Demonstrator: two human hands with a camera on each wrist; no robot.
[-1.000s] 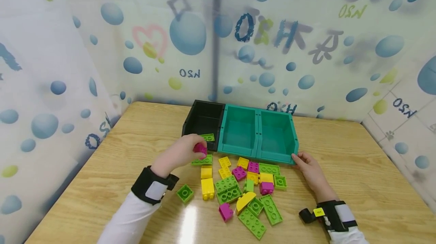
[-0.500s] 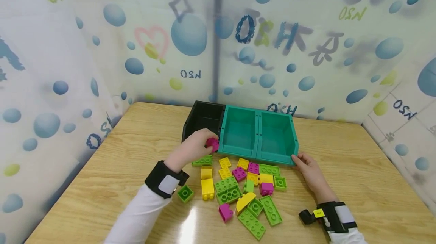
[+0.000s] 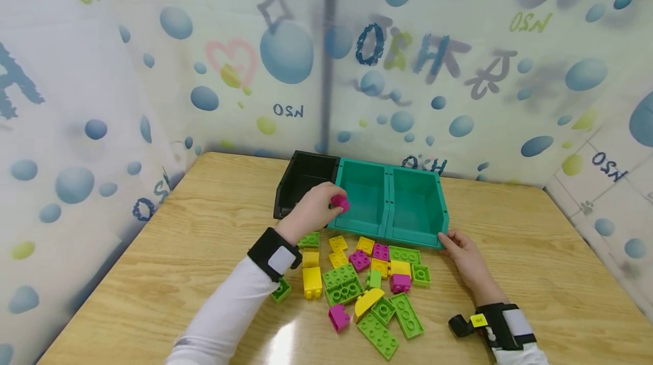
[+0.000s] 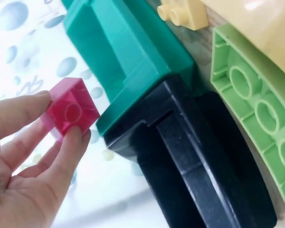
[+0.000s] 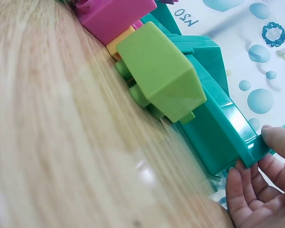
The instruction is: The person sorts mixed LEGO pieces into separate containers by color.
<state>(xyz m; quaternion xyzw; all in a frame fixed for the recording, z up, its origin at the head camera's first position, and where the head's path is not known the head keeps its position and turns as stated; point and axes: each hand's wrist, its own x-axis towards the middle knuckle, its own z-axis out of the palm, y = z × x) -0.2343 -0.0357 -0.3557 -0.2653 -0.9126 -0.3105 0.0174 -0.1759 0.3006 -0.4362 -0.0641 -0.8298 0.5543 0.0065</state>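
Note:
A magenta toy building block is pinched between the thumb and fingers of my left hand, its hollow underside showing in the left wrist view. That hand is above the edge where the black bin meets the middle teal bin. With thumb and fingers my right hand grips the front right corner of the right teal bin; the right wrist view shows the thumb on top of the rim and the fingers below. The left hand hides part of the black bin's front.
Yellow, green and magenta blocks lie scattered in front of the bins, among them a long green block, a yellow curved block and a magenta block. The wooden table meets a patterned curtain behind.
My left hand has moved right with the magenta block, from the black bin's front to the edge of the middle teal bin. The right hand has stayed on the bin corner.

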